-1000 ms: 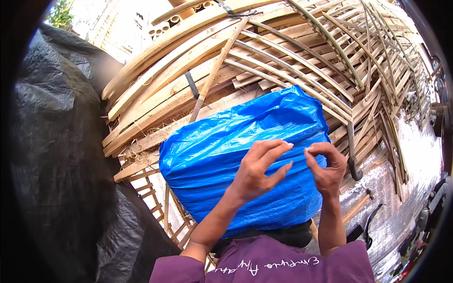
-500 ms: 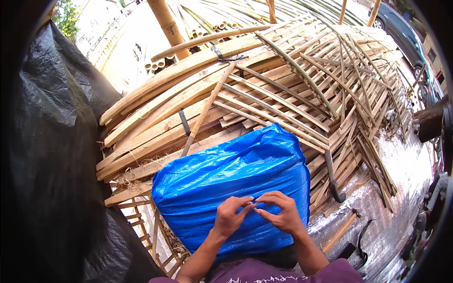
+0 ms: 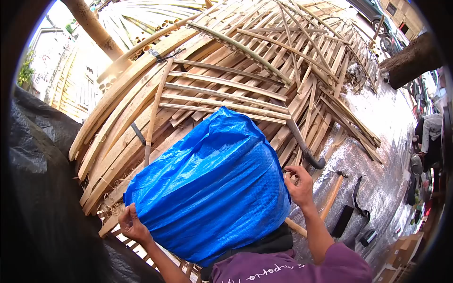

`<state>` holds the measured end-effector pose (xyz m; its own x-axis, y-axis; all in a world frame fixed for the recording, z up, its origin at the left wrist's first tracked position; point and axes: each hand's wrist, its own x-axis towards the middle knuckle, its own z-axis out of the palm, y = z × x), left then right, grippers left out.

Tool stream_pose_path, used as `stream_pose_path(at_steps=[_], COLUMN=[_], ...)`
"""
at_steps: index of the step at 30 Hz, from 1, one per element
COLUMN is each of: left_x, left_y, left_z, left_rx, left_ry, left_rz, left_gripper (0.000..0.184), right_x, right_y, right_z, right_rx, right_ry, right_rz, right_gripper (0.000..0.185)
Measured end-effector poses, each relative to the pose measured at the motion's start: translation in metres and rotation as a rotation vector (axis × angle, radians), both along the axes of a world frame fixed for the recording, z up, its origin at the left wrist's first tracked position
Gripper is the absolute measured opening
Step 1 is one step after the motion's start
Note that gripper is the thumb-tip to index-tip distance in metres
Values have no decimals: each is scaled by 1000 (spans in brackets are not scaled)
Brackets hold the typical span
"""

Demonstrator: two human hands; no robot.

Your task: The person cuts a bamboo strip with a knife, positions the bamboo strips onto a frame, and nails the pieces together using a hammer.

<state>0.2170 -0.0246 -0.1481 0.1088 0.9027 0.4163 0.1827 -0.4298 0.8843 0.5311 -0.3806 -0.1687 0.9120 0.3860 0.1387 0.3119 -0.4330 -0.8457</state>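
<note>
A wrinkled blue tarp [image 3: 212,184] is draped over something in front of me, hiding what lies under it. At its left corner is my left hand [image 3: 134,227], closed with thumb and fingertips together against the edge. My right hand [image 3: 299,186] is beside the tarp's right edge, fingers curled in toward the thumb. Anything pinched in either hand is too small to make out.
Long timber boards [image 3: 118,146] and crossed wooden slats [image 3: 231,99] are stacked ahead. A dark curved-handled bar [image 3: 304,146] rests by the slats. On the silvery sheet [image 3: 363,174] lie a hammer [image 3: 332,195] and a black strap [image 3: 357,200]. Black sheeting [image 3: 52,207] hangs on the left.
My hands were pinched close together over the middle of the tarp; now they are spread to its left and right edges. The view has turned to the right.
</note>
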Motion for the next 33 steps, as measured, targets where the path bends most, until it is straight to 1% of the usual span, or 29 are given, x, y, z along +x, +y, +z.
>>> stream_pose_path(at_steps=[1,2,3,4,5,6,7,8,9,11,12,14,15,16,17,19,21,22,24,25,27,28,29,30,31,32,33], left_x=[-2,-7,-12,-7,1,9,14,24,43,89,119,168,193,212,228,257,274,282,295,300,306,309,314,314,316,321,319], left_y=[9,19,26,30,33,39,48,58,70,91,101,125,132,145,161,179,196,197,193,194,192,195,198,194,200,195,191], left_z=[4,2,0,2,8,11,12,11,13,23,29,28,28,24,15,-2,-24,-30,-44,-53,-63,-70,-76,-75,-85,-81,-76], left_rx=[22,60,92,95,194,152,110,138,169,284,365,162,88,83,-1,-91,-84,-72,-62,-55,4,38,144,46,87,113,143], left_ry=[-14,-12,-9,-28,20,17,21,20,17,44,54,-63,-158,-94,-57,-114,-148,-134,-77,-66,76,94,134,128,55,55,61], left_rz=[36,14,2,1,-48,-56,-59,-93,-128,-249,-289,-384,-446,-436,-430,-389,-395,-379,-347,-380,-361,-366,-287,-281,-304,-317,-319], left_gripper=[11,10,9,8,8,9,10,10,10,11,12,10,10,10,11,14,17,17,16,15,17,19,19,22,24,23,22], right_x=[5,11,15,16,14,11,7,-3,-15,-34,-42,-53,-56,-57,-55,-51,-46,-41,-40,-38,-27,-16,-6,7,18,27,31], right_y=[-13,-32,-56,-83,-109,-130,-149,-163,-173,-185,-185,-180,-182,-186,-185,-191,-205,-211,-226,-214,-190,-180,-172,-151,-130,-120,-124], right_z=[-15,-30,-48,-65,-76,-82,-88,-92,-95,-96,-97,-103,-111,-120,-123,-133,-147,-152,-157,-149,-131,-134,-137,-121,-105,-100,-109], right_rx=[-79,-187,-267,-387,-506,-510,-642,-777,-783,-822,-823,-927,-899,-867,-845,-817,-736,-735,-642,-655,-807,-812,-767,-746,-745,-737,-736], right_ry=[-95,-147,-128,-140,-150,-155,-79,7,14,186,184,262,241,220,232,226,246,233,218,223,126,27,-74,-64,-24,-26,-73], right_rz=[-120,-216,-325,-389,-448,-458,-571,-674,-671,-742,-718,-707,-674,-641,-646,-618,-694,-674,-663,-663,-633,-618,-575,-546,-513,-522,-532], right_gripper=[25,32,40,48,56,56,64,73,73,83,83,86,87,88,88,89,90,90,91,91,93,93,94,93,92,92,92])
